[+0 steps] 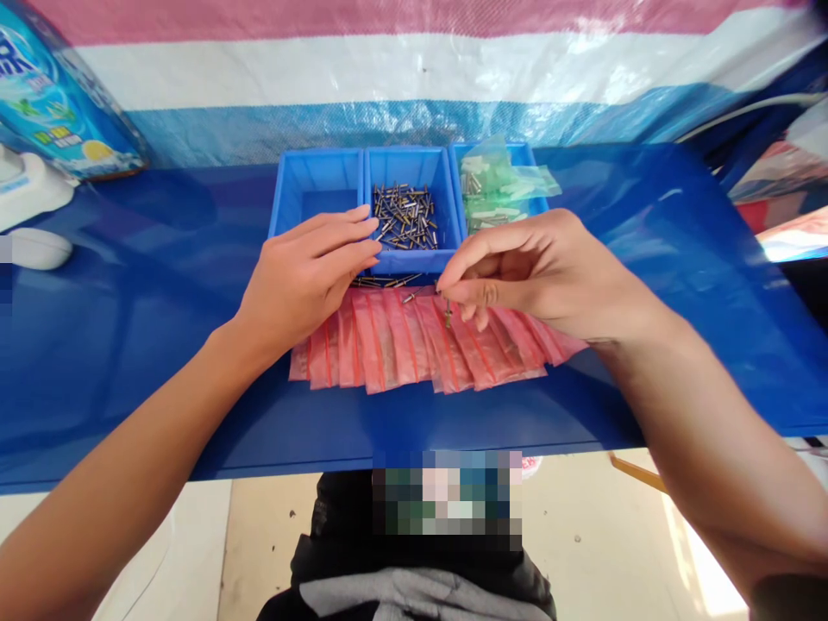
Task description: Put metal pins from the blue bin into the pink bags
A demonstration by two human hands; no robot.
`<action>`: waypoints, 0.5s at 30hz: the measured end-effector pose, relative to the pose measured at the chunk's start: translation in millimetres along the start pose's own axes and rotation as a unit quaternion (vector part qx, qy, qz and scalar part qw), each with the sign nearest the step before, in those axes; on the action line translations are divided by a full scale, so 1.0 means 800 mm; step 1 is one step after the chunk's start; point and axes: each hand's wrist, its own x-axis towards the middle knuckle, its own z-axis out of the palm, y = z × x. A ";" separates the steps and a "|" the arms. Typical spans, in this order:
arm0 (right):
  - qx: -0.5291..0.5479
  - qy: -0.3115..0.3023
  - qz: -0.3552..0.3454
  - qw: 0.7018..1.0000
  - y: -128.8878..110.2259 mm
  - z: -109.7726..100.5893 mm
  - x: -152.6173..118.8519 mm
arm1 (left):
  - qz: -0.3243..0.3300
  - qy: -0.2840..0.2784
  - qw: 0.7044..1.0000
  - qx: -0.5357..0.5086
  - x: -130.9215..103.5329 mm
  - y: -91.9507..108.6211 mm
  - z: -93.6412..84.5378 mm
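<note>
My right hand (517,272) pinches a pop rivet (448,315) between thumb and forefinger, its body hanging down above the pink zip bags (388,341). These bags lie overlapped in a row along the table. At the left front corner of the middle blue bin (420,261) is my left hand (310,272), palm down, fingers stretched out; what lies under its palm is hidden. A heap of rivets (404,216) fills part of that bin. Several loose rivets (388,282) lie between the bin and the bags, and one rivet (410,297) lies on the bags.
Left of the middle bin stands another blue bin (320,177), partly behind my left hand. The right blue bin holds green plastic bags (495,185). A white mouse (42,248) and a blue detergent pack (61,103) are at the left. Striped sheeting (388,73) hangs behind the blue table (161,216).
</note>
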 end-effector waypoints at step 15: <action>-0.497 0.079 -0.193 0.842 0.029 -0.020 0.002 | 0.019 0.004 1.000 0.005 0.002 0.000 -0.001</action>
